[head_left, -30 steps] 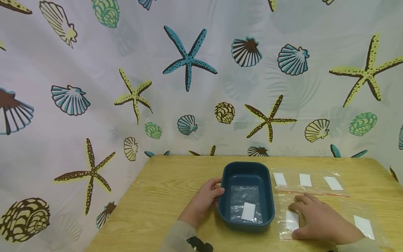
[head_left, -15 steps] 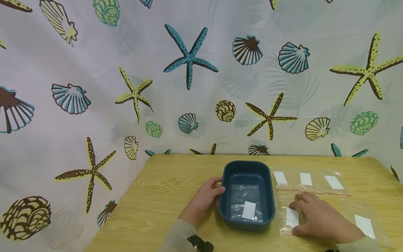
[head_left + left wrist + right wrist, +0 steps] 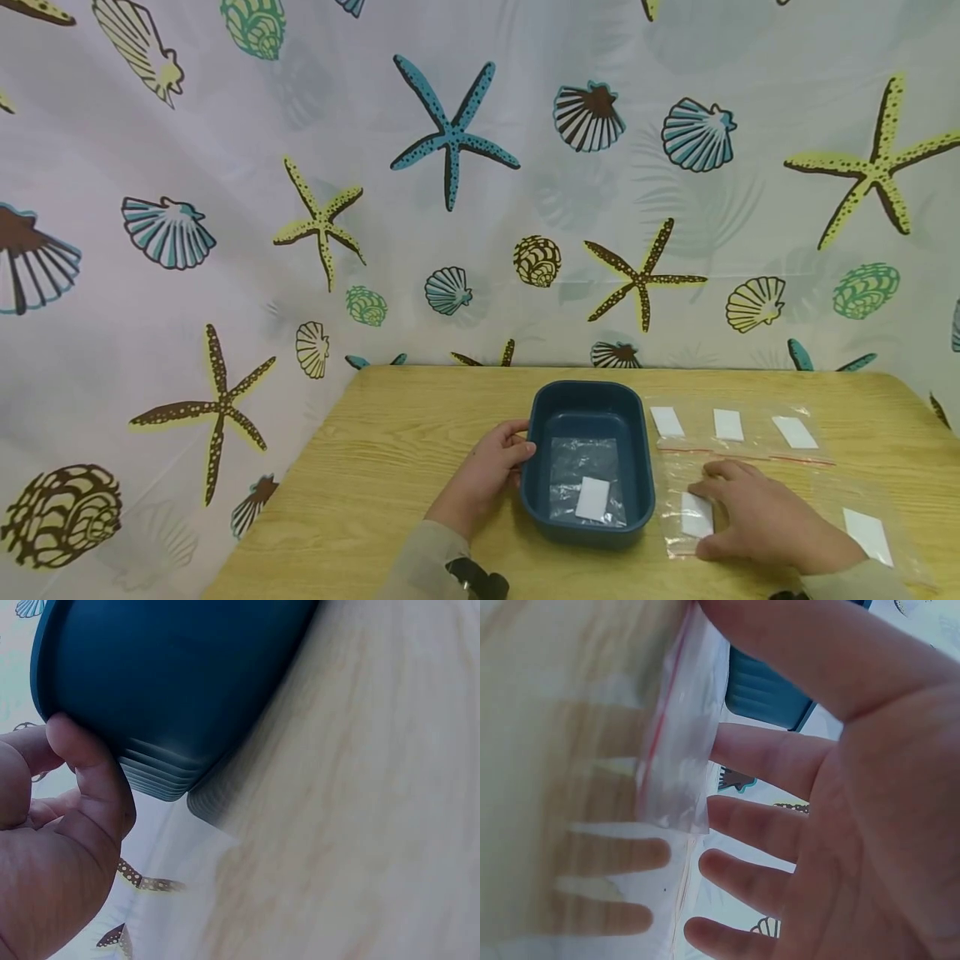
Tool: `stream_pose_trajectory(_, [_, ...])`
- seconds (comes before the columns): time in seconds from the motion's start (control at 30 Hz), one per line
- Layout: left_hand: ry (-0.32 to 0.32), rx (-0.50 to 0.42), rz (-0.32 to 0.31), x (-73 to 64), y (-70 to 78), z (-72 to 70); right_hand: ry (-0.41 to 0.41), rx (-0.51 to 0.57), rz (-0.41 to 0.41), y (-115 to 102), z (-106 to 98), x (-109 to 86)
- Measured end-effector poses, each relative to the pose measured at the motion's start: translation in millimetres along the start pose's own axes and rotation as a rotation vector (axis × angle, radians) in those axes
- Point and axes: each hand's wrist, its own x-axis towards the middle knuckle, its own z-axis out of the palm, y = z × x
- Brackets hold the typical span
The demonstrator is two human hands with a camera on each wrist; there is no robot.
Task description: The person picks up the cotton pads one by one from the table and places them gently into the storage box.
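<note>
Gripping the left wall of a dark blue tub (image 3: 537,400) with the left hand (image 3: 493,467), with thumb at the rim and fingers curled behind. Touching a clear bag (image 3: 677,477) with the right hand (image 3: 761,518), with fingers spread rather than curled and thumb toward the near end. With that bag on the worktop (image 3: 420,450), just right of the tub, beneath the right fingertips and left of the palm; with its white card (image 3: 697,517) running long from near to far. Nearer by far to the right hand than to the left, beyond the tub. Inside the tub: one inner bag (image 3: 582,460), with another white card (image 3: 593,498) at its near end. Along the far right: a row of overlapping bags (image 3: 696,417) with three white cards. At the near right, beside the right forearm: one more card-bearing bag (image 3: 831,493).
</note>
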Motion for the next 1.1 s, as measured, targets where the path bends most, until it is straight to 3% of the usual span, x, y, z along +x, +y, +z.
stream_pose_trajectory(0.23, [0.020,-0.005,-0.014,-0.2,1.6,1.2,0.019,0.036,-0.001,2,0,1.1])
stream_pose_trajectory(0.43, [0.018,-0.013,-0.015,0.0,1.4,1.8,0.084,0.050,-0.062,7,0,0.1])
stream_pose_trajectory(1.1, [0.010,-0.012,-0.003,1.6,2.5,1.7,0.200,-0.003,-0.088,3,-10,-0.2])
